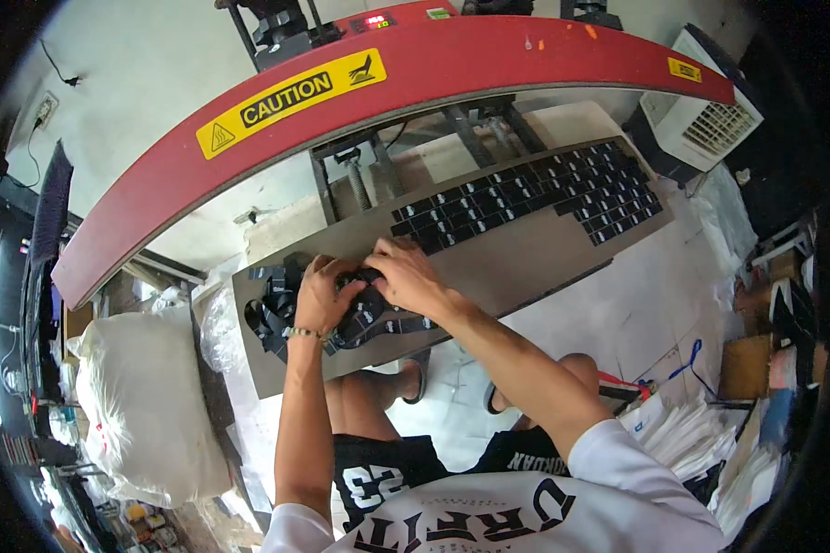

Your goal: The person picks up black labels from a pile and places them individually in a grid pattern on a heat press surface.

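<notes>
A loose heap of black label ribbon (277, 304) with small white prints lies on the left end of the grey lower platen (512, 263) of a heat press. My left hand (321, 294) is over the heap, with its thumb and fingers pinching the ribbon. Close beside it, my right hand (404, 273) grips the ribbon too, thumb toward the left thumb. My fingers partly hide the gripped stretch. Rows of flat black labels (505, 197) lie close together along the platen's far side, reaching to its right end.
Above the platen is the raised red upper beam (456, 62) of the press, bearing a heat caution sticker (290, 104). A bulky white plastic-wrapped bundle (145, 408) stands at left. A white air cooler (705, 104) is at back right; stacked white bags (692, 428) lie at right.
</notes>
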`<state>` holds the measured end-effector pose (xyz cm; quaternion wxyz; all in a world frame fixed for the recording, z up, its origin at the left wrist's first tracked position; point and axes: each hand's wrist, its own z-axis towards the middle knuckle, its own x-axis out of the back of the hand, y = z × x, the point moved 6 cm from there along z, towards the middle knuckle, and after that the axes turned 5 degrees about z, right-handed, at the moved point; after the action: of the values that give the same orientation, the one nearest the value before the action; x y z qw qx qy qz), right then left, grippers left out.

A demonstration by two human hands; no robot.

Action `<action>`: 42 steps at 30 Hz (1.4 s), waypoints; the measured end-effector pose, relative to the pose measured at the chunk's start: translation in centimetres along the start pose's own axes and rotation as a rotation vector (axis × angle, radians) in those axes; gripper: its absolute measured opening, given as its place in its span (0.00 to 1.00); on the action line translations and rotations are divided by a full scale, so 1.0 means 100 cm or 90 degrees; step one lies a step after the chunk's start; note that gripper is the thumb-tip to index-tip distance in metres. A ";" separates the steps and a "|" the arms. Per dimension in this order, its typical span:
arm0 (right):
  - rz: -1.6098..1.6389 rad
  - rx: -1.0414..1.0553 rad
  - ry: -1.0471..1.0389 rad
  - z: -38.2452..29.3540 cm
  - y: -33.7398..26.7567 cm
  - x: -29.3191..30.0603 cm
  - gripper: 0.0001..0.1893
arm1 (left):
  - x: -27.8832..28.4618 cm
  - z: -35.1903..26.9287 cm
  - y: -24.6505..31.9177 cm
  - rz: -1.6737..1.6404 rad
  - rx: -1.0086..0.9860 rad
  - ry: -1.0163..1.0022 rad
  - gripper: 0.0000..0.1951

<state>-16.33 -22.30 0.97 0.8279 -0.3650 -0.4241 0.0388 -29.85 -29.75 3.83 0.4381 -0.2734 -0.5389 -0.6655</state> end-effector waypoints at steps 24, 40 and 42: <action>0.767 -0.236 -0.120 -0.048 0.040 0.117 0.09 | 0.023 0.023 0.040 -0.496 0.214 -0.105 0.12; 0.136 -0.407 0.210 -0.131 0.193 0.234 0.11 | -0.089 0.031 0.062 -0.287 0.153 -0.038 0.06; 0.057 -0.405 0.248 -0.129 0.190 0.233 0.10 | -0.090 0.031 0.066 -0.282 0.152 -0.007 0.05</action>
<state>12.59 -7.06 -0.21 0.7355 -0.6230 -0.2331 -0.1289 -20.24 -24.40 0.30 0.3076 -0.0982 -0.6631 -0.6753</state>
